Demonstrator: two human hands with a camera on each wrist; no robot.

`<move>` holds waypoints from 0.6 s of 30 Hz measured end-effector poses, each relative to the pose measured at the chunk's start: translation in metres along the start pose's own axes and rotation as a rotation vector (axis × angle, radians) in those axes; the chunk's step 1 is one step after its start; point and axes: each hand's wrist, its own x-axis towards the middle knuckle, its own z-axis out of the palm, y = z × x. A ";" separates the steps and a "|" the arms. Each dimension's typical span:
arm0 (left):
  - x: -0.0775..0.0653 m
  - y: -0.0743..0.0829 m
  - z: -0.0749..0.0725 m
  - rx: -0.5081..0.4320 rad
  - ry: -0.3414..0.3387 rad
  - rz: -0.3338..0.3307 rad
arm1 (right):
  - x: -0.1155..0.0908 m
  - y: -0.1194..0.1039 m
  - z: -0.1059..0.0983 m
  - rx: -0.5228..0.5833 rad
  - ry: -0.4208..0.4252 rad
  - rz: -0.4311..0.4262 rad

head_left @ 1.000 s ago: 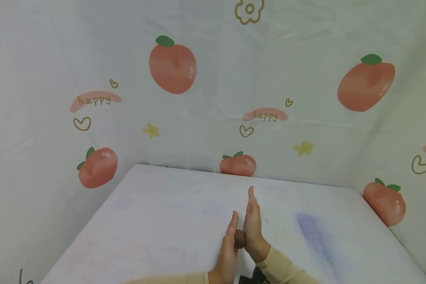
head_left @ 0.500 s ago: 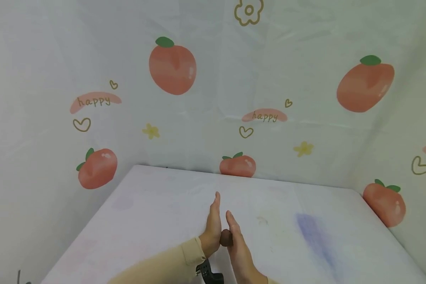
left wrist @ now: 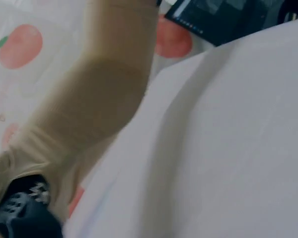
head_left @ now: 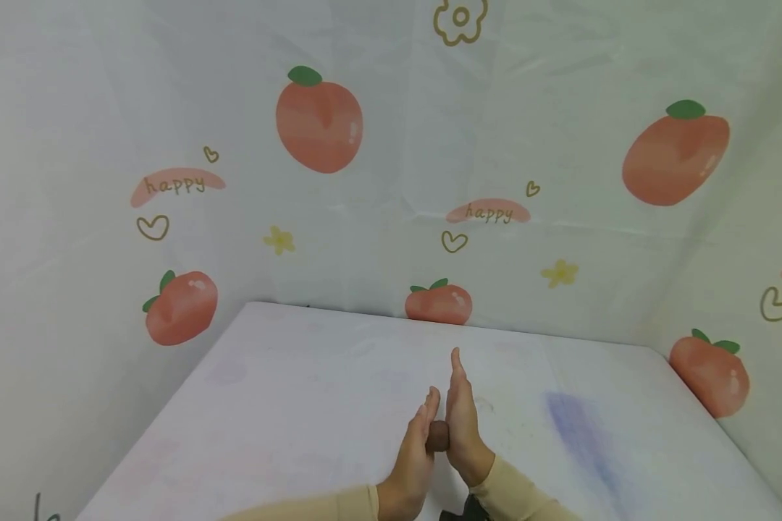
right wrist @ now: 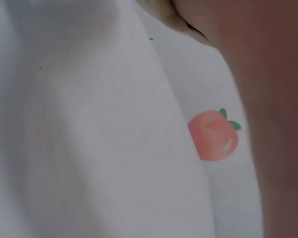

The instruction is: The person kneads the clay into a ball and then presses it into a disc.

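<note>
Between my two flat palms, in the head view, is a small brown lump of clay, rounded with a slightly flattened side. My left hand presses it from the left, fingers straight and pointing away from me. From the other side the palm of my right hand presses against it, reaching farther forward than the left. Both hands appear held above the white table. The left wrist view shows a beige sleeve but not the lump. In the right wrist view, a blurred arm or hand fills the right side.
A white-covered table bears a faint purple smear on the right. Behind it hangs a white curtain printed with peaches and "happy" lettering. A dark device shows at the top of the left wrist view.
My hands slide back and forth against each other: the left was ahead half a second ago, and now the right is ahead again. The lump shifted left, then back right, between the palms.
</note>
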 end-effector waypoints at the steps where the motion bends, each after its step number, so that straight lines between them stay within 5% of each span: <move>1: -0.002 0.001 0.001 0.006 -0.026 0.005 | 0.002 0.001 -0.001 -0.008 0.008 -0.005; 5: -0.003 0.001 0.002 0.014 -0.039 0.004 | 0.002 0.003 -0.001 -0.027 0.018 0.014; 10: 0.008 0.001 -0.004 -0.011 0.084 -0.042 | -0.011 0.002 0.009 -0.003 -0.007 0.064; 14: 0.014 0.001 -0.006 -0.014 0.159 -0.050 | -0.017 0.002 0.017 0.030 -0.039 0.009; 18: 0.011 0.003 -0.004 -0.016 0.156 -0.044 | -0.016 0.002 0.019 0.048 -0.027 -0.054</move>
